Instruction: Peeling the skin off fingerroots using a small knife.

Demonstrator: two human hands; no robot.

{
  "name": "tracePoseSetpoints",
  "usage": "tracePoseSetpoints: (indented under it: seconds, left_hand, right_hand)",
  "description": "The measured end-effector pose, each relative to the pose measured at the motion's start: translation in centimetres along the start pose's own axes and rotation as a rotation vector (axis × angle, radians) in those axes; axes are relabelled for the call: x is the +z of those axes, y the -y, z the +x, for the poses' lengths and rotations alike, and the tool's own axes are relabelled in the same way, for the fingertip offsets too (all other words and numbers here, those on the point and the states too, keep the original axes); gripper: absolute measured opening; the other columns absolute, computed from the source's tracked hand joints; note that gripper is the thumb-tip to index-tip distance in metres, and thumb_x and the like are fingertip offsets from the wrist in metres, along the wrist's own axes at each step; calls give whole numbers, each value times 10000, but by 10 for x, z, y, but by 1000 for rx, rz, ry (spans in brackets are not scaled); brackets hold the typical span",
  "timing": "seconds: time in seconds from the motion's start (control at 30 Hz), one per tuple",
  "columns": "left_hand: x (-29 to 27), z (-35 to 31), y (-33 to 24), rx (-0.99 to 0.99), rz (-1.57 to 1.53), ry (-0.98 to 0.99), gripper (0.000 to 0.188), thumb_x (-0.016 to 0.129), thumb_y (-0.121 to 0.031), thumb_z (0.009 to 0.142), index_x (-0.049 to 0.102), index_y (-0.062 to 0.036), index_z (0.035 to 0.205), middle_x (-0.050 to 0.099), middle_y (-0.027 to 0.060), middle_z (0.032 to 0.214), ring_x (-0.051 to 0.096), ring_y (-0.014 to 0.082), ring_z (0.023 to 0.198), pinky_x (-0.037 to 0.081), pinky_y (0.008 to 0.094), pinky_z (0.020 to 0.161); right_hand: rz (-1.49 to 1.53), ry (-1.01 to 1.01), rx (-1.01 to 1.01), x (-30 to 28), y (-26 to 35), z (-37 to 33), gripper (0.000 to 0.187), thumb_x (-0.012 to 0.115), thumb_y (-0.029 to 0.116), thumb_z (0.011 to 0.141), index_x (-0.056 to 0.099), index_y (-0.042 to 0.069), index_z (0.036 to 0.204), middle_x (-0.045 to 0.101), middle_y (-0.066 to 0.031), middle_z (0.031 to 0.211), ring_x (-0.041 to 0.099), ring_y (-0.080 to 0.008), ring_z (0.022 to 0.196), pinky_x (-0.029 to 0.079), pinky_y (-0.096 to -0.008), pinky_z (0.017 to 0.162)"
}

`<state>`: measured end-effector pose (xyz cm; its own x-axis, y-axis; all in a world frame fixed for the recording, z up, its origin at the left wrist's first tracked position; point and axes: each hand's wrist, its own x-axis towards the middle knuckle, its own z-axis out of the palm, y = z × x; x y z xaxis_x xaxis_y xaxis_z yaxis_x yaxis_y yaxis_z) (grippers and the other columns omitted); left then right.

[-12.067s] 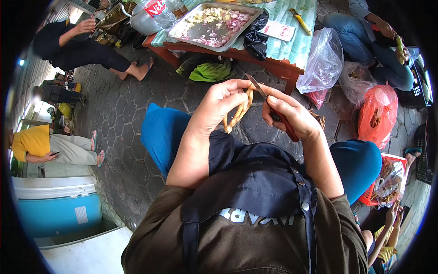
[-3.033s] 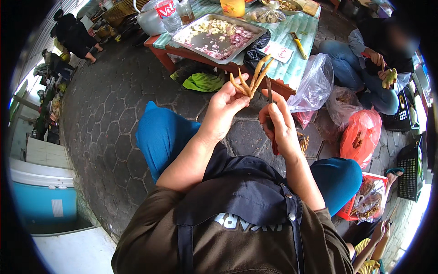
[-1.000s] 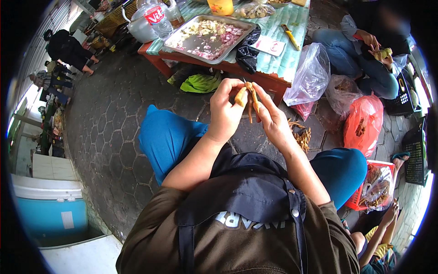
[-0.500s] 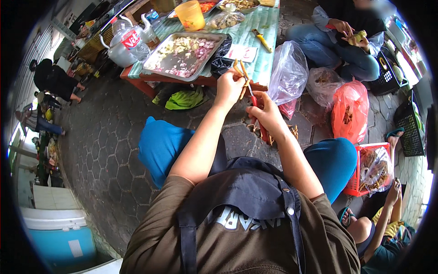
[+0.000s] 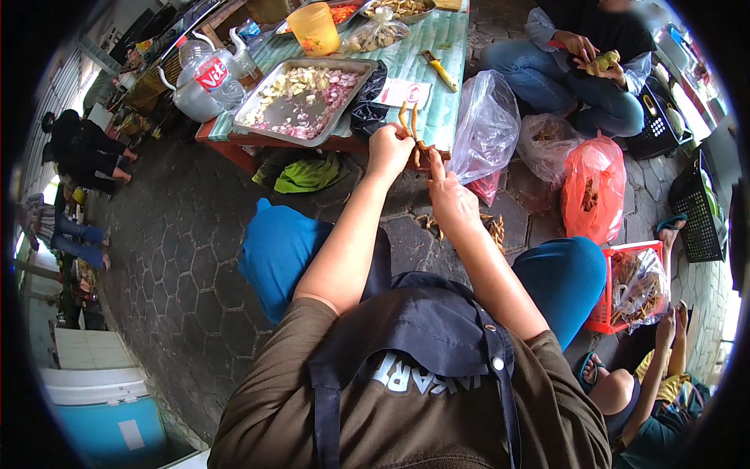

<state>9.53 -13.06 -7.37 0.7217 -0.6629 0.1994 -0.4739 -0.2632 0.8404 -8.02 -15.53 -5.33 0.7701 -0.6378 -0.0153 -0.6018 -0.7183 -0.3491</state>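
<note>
Between my hands, close to the table's near corner, a slim brown branched root [image 5: 414, 129] points upward with its finger-like shoots. My left hand [image 5: 390, 153] is closed on the root, pinching it by its left side. My right hand [image 5: 453, 202] meets the root's lower end from the right, index finger stretched along it and the other fingers curled. The red-handled knife it held a moment ago is now hidden by that hand. Loose brown root pieces [image 5: 497, 231] lie on the paving below my right hand.
A metal tray [image 5: 293, 109] of cut shallots and garlic stands on the table, with a yellow cup [image 5: 314, 30] and a yellow-handled peeler [image 5: 440, 70]. Right are a clear plastic bag [image 5: 488, 117], an orange bag [image 5: 594, 187], a red basket [image 5: 600, 301] and a seated person peeling something.
My right hand has turned, and the red knife that showed between my hands is out of sight. The root stands more upright. My view has shifted slightly.
</note>
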Motion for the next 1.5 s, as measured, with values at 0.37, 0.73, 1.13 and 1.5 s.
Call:
tracePoseSetpoints:
  seconds: [0.37,0.73,1.13,1.5]
  left_hand:
    - [8,4,7,21,-89,-30,78,608,-2,795,613,68,831,661,105,708,645,147,580,529,269,526]
    - [-5,-3,-19,-75,-143,45,74,607,3,818,613,63,861,672,108,728,650,140,597,519,251,515]
    - [-2,1,-7,-115,-199,27,112,662,-11,812,614,66,878,662,107,761,646,131,616,519,246,499]
    - [-6,6,9,-181,-491,53,104,637,-4,793,615,59,873,644,92,743,627,127,602,517,238,483]
  right_hand:
    - [67,8,-79,0,-7,10,620,444,268,965,147,46,1461,642,-238,821,653,-385,728,493,-498,617]
    - [140,136,-64,-14,-7,21,618,452,258,961,174,19,1458,659,-228,906,655,-368,858,502,-464,750]
    - [98,151,-109,-12,-7,27,604,438,266,968,181,17,1455,665,-221,923,655,-361,882,499,-460,761]
    - [215,134,-117,-9,-11,29,566,474,250,946,255,39,1423,641,-274,949,630,-411,905,477,-494,790]
